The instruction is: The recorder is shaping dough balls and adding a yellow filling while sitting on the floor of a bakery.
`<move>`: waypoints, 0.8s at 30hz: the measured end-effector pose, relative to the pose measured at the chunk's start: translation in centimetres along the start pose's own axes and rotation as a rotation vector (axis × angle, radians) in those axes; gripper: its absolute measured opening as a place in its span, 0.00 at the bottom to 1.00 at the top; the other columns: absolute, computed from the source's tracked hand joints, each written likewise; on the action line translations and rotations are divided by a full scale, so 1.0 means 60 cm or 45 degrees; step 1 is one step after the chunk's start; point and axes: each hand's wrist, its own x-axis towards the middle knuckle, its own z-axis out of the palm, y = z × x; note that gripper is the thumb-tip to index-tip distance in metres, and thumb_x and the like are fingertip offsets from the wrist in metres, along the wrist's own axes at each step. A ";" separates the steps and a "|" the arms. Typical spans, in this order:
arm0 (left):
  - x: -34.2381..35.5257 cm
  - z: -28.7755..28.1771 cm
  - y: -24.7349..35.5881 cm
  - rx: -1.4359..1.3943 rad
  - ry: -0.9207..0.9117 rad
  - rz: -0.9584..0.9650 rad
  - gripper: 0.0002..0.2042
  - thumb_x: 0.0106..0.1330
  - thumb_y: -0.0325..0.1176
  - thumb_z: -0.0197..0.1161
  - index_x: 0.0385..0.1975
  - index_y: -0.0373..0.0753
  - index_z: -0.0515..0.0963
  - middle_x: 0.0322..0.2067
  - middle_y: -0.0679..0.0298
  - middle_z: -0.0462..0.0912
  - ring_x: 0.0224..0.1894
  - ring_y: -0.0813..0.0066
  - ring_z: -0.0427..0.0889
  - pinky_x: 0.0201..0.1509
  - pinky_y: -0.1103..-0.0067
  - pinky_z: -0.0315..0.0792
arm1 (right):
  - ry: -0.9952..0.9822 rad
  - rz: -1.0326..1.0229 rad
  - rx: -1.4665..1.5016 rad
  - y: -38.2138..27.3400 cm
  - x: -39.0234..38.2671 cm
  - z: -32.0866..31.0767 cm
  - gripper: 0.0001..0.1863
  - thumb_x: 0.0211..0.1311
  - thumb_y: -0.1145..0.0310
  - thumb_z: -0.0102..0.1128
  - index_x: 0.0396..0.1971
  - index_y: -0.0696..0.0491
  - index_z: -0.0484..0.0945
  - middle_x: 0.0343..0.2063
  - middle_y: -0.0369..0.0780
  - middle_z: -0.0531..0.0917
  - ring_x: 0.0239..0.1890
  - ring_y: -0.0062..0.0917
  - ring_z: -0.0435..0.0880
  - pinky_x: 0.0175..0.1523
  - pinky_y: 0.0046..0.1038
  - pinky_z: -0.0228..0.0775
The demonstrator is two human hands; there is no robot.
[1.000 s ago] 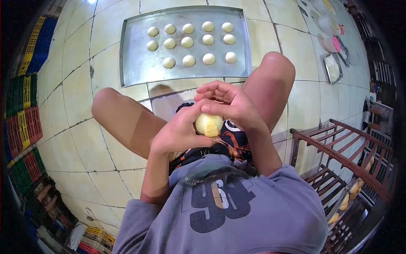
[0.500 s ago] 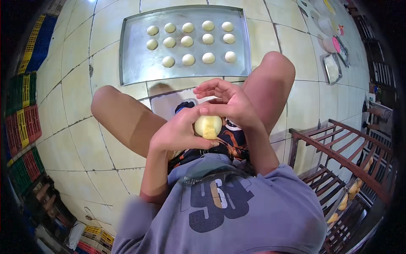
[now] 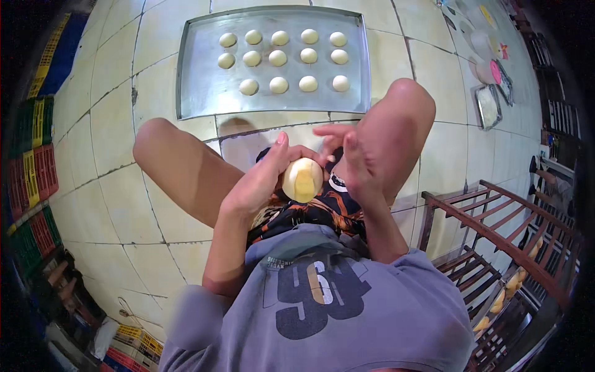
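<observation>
My left hand (image 3: 254, 185) is closed around a pale dough ball (image 3: 291, 183) above my lap. A yellow patch (image 3: 304, 185) shows on the side of the ball turned toward me. Just to the right of the ball, my right hand (image 3: 359, 167) is raised with its fingers apart and holds nothing. Beyond my knees a shallow metal tray (image 3: 211, 99) lies on the tiled floor. Several smooth round dough balls (image 3: 278, 58) sit on it in three rows, spaced apart.
Stacked plastic crates (image 3: 40, 167) line the left side. A dark red slatted rack (image 3: 489, 217) stands at the right, with bread-like pieces (image 3: 513, 282) on a lower level. Farther right lie a small metal pan (image 3: 488, 106) and a pink-topped container (image 3: 494, 71).
My right hand has come off the dough ball and moved right, its fingers spreading. My left hand still holds the ball, its thumb now lifted upward.
</observation>
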 end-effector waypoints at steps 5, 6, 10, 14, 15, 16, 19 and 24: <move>0.003 -0.009 0.002 -0.143 -0.028 -0.087 0.41 0.69 0.68 0.21 0.40 0.37 0.77 0.34 0.60 0.80 0.33 0.76 0.76 0.34 0.86 0.67 | -0.300 -0.544 -0.814 -0.015 -0.004 -0.009 0.24 0.72 0.50 0.42 0.47 0.54 0.80 0.49 0.44 0.77 0.47 0.25 0.68 0.55 0.28 0.62; 0.002 -0.009 0.002 -0.197 -0.038 -0.108 0.41 0.69 0.68 0.21 0.40 0.37 0.78 0.34 0.60 0.80 0.32 0.76 0.76 0.34 0.86 0.67 | -0.361 -0.742 -1.096 -0.017 -0.003 -0.012 0.27 0.72 0.47 0.40 0.47 0.54 0.81 0.51 0.44 0.75 0.50 0.27 0.67 0.57 0.31 0.60; -0.006 0.006 0.013 -0.054 0.010 -0.041 0.43 0.68 0.69 0.20 0.39 0.36 0.78 0.33 0.60 0.80 0.30 0.77 0.75 0.33 0.86 0.66 | -0.334 -0.592 -1.088 -0.003 0.000 -0.019 0.29 0.71 0.44 0.37 0.47 0.50 0.83 0.58 0.44 0.70 0.55 0.31 0.61 0.61 0.35 0.53; -0.002 0.006 0.010 -0.031 -0.042 0.007 0.44 0.67 0.70 0.19 0.39 0.35 0.78 0.33 0.60 0.80 0.29 0.77 0.74 0.32 0.87 0.65 | -0.240 -0.393 -0.622 0.011 -0.002 -0.010 0.30 0.71 0.42 0.35 0.47 0.47 0.84 0.60 0.43 0.67 0.57 0.33 0.59 0.61 0.37 0.51; -0.001 0.005 0.008 -0.044 -0.075 0.022 0.45 0.67 0.70 0.19 0.39 0.35 0.78 0.33 0.60 0.80 0.29 0.77 0.74 0.32 0.87 0.65 | -0.198 -0.319 -0.390 0.014 -0.003 -0.006 0.30 0.71 0.42 0.34 0.47 0.46 0.84 0.61 0.43 0.67 0.56 0.33 0.59 0.61 0.36 0.51; -0.001 0.005 0.007 -0.056 -0.108 0.036 0.45 0.67 0.70 0.19 0.39 0.34 0.78 0.33 0.60 0.80 0.28 0.78 0.74 0.32 0.87 0.65 | -0.156 -0.244 -0.159 0.016 -0.004 -0.005 0.30 0.71 0.42 0.34 0.47 0.45 0.84 0.61 0.43 0.67 0.56 0.33 0.59 0.61 0.36 0.51; -0.004 0.004 0.011 -0.021 -0.028 -0.012 0.45 0.67 0.70 0.18 0.39 0.34 0.78 0.33 0.60 0.80 0.29 0.77 0.74 0.32 0.86 0.66 | -0.254 -0.331 -0.428 0.017 -0.004 -0.015 0.31 0.71 0.43 0.33 0.47 0.47 0.84 0.61 0.43 0.67 0.57 0.33 0.59 0.60 0.36 0.52; -0.010 0.008 0.021 0.021 0.045 -0.055 0.44 0.68 0.69 0.19 0.39 0.34 0.77 0.33 0.59 0.81 0.30 0.77 0.75 0.33 0.85 0.67 | -0.294 -0.481 -0.873 0.015 0.000 -0.028 0.32 0.72 0.44 0.31 0.50 0.51 0.81 0.62 0.43 0.67 0.57 0.33 0.60 0.59 0.36 0.54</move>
